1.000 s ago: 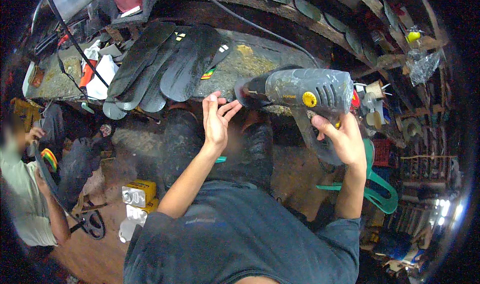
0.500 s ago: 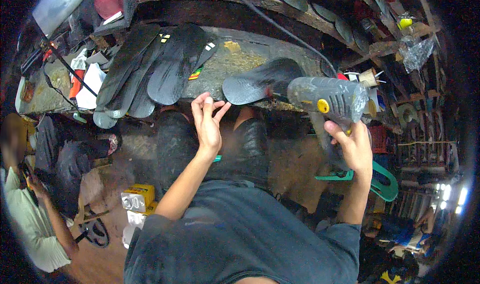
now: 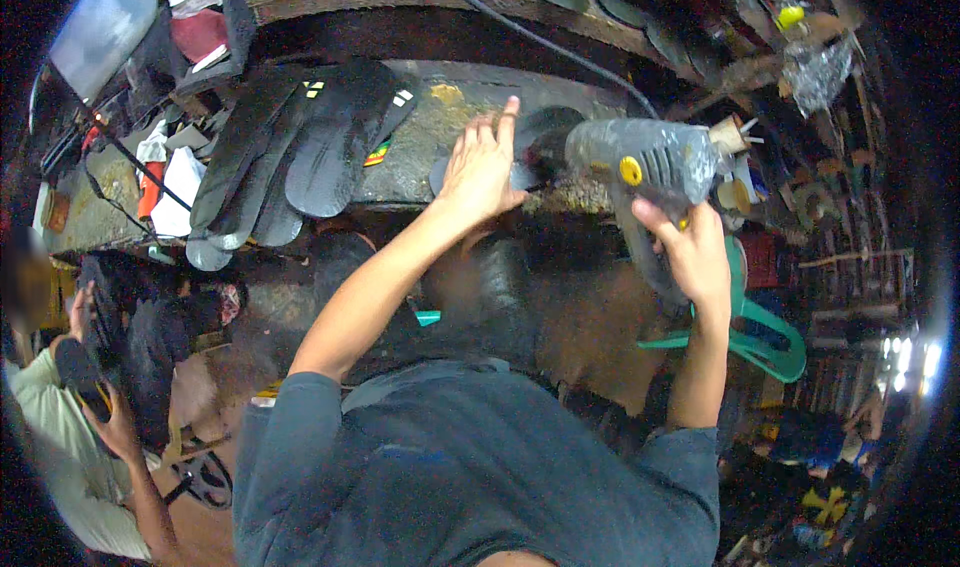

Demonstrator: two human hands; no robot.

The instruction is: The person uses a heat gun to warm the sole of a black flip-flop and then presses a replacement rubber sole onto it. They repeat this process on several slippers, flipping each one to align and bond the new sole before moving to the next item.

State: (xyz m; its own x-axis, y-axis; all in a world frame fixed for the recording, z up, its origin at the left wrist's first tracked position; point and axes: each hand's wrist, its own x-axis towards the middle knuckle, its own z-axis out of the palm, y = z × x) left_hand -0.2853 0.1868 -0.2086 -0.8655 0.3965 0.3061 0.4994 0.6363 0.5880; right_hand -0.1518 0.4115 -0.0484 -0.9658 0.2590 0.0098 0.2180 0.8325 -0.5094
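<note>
My right hand [image 3: 695,252] is wrapped round the handle of a dusty grey heat gun [image 3: 645,157] with a yellow round mark on its side. Its nozzle points left, toward a black shoe sole [image 3: 550,127] lying on the workbench [image 3: 440,122]. Over that sole my left hand [image 3: 483,172] is open, fingers stretched out and palm down, hiding much of it. Whether the palm presses on the sole I cannot tell. More black soles [image 3: 325,157] lie side by side to the left, their rounded ends at the bench's near edge.
White paper [image 3: 182,182] and an orange-and-white bottle [image 3: 152,177] sit on the bench's left part. A dark cable [image 3: 540,32] crosses above. A green plastic frame [image 3: 770,342] stands beside my right arm. At far left a co-worker [image 3: 70,477] handles a dark shoe piece.
My left hand has moved up and right from the bench's near edge to over the sole, its fingers now spread flat. The heat gun stays in my right hand, slightly shifted.
</note>
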